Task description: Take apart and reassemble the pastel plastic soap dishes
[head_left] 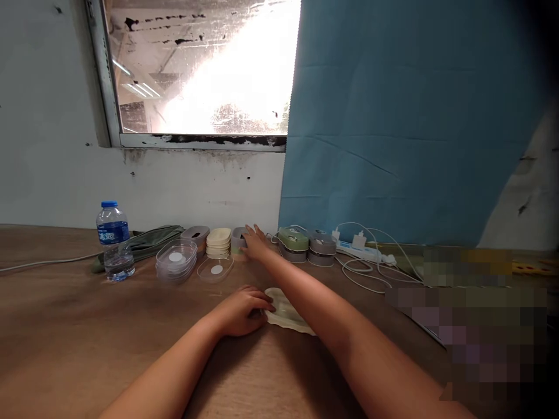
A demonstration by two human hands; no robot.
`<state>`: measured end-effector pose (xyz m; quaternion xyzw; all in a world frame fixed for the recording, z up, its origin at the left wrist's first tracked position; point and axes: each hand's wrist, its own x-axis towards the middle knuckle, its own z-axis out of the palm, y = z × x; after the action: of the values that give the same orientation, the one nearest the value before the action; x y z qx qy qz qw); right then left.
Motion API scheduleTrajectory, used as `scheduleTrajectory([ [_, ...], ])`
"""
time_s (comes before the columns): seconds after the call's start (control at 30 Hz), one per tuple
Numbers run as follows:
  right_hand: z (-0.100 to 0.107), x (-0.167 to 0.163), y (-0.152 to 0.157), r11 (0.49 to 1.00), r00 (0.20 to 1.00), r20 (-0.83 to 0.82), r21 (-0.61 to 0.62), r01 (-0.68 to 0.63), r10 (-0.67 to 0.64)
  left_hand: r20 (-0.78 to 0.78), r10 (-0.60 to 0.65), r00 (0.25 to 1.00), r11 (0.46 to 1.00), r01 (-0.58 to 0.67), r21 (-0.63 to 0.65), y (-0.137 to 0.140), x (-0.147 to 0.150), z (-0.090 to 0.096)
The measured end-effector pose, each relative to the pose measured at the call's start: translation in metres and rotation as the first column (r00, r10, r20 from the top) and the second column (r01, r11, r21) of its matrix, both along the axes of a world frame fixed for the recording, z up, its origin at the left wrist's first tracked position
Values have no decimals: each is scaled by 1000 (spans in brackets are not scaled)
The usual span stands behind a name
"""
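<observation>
My right hand [257, 244] reaches to the back of the table with its fingers apart, at the right side of a grey box [237, 240] with a paler lower part. It partly covers that box, and I cannot tell how firmly it touches. Closer to me, my left hand [245, 310] has its fingers curled on the left edge of a cream-coloured, shallow piece with a wavy rim [283, 314]. My right forearm hides part of that piece. Left of the grey box are stacked cream lids [218, 238] and another grey box [196, 235].
Clear plastic lids [176, 265] and a single clear lid [217, 270] lie in front. A water bottle [115, 244] stands left, beside a dark green umbrella-like bundle [151, 241]. Green-topped [293, 240] and grey boxes [322, 247], then a power strip [360, 250] with loose cables, are right.
</observation>
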<state>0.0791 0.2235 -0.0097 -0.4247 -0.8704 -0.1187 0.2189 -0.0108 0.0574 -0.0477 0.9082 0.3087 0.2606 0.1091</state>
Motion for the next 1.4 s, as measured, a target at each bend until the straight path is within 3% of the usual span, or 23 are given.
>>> scheduleTrajectory([
  [0.2,5,3,6,997,997,-16,-39,-71,71,71,-36,997,998,40,-51,0,-4,5],
  [0.33,22,35,-24,980,978,-66,40,-197,199,144,-88,986,986,106,-125,-5,-9,12],
  [0.4,26,62,-51,961,959,-78,74,-267,273,260,16,965,997,4,-78,-5,-10,15],
  [0.47,27,94,-81,931,931,-50,77,-356,361,447,203,871,975,-222,-10,-4,-9,17],
  [0.53,25,126,-112,891,892,5,46,-451,451,622,341,705,904,-428,-10,-1,-5,16],
  [0.6,23,154,-139,813,813,42,5,-582,581,705,395,589,856,-514,-50,2,-1,15],
  [0.63,22,165,-150,806,804,53,-45,-590,592,713,399,577,856,-513,-64,2,1,14],
  [0.7,19,182,-165,809,811,39,-111,-577,584,680,370,633,893,-443,-73,1,5,11],
  [0.8,10,195,-169,824,841,-36,-179,-537,540,571,253,781,966,-238,-102,-1,9,8],
  [0.93,-7,202,-161,754,803,-178,-279,-595,568,465,163,870,977,-77,-199,-2,9,4],
  [1.0,-14,204,-161,727,787,-237,-302,-617,569,406,168,898,965,-66,-253,-2,6,4],
  [1.17,-24,204,-169,741,816,-324,-349,-574,479,157,107,982,948,-54,-313,-7,1,7],
  [1.3,-25,200,-176,742,839,-273,-393,-544,471,46,80,996,965,-65,-254,-11,2,11],
  [1.4,-22,197,-180,762,859,-248,-396,-513,449,-60,184,981,980,-187,-62,-7,-7,15],
])
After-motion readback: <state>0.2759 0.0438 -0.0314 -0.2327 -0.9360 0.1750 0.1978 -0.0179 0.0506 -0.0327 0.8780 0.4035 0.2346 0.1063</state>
